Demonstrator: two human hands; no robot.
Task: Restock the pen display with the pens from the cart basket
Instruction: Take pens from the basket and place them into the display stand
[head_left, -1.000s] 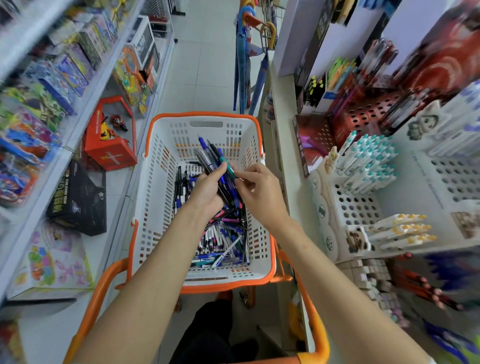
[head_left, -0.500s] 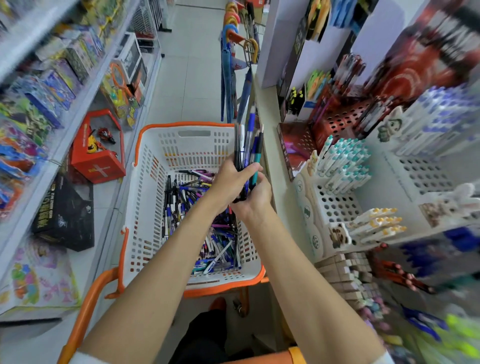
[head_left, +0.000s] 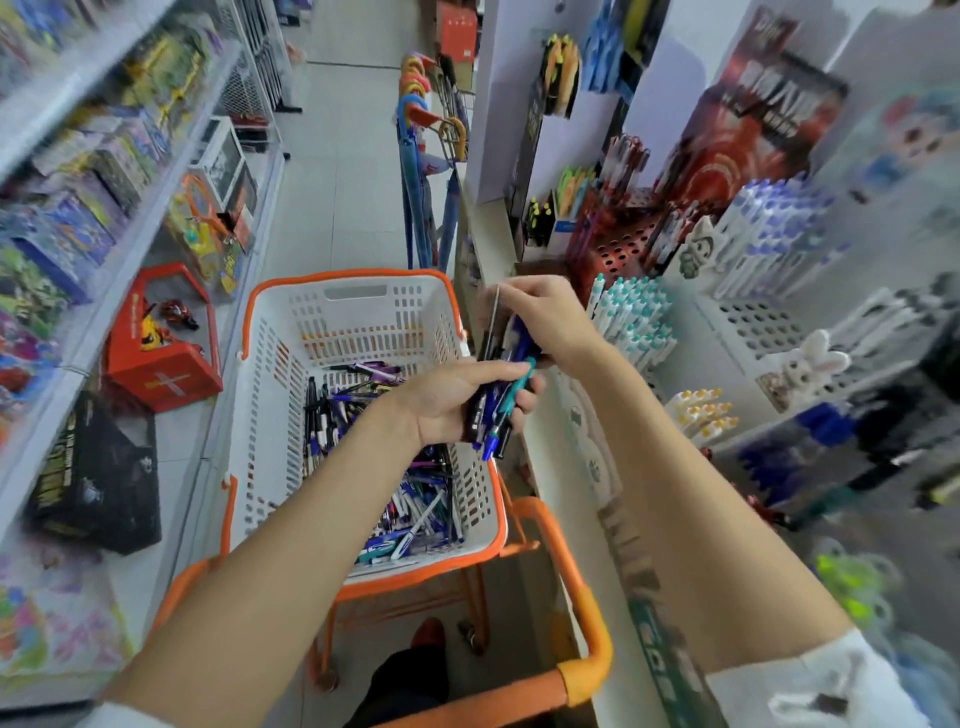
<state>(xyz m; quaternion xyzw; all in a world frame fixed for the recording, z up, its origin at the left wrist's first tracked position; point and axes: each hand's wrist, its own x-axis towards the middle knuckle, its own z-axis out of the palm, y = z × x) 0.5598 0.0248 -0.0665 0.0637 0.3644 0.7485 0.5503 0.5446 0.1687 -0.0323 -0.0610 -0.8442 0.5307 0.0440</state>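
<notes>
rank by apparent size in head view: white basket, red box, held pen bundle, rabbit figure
white plastic basket with orange rim
red box with carry handle
bundle of blue and teal pens, white rabbit figure: alike, unranked; bundle sits nearer

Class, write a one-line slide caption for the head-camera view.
Left hand grips a pen bundle beside the cart basket; right hand pinches its top, near the pen display.
</notes>
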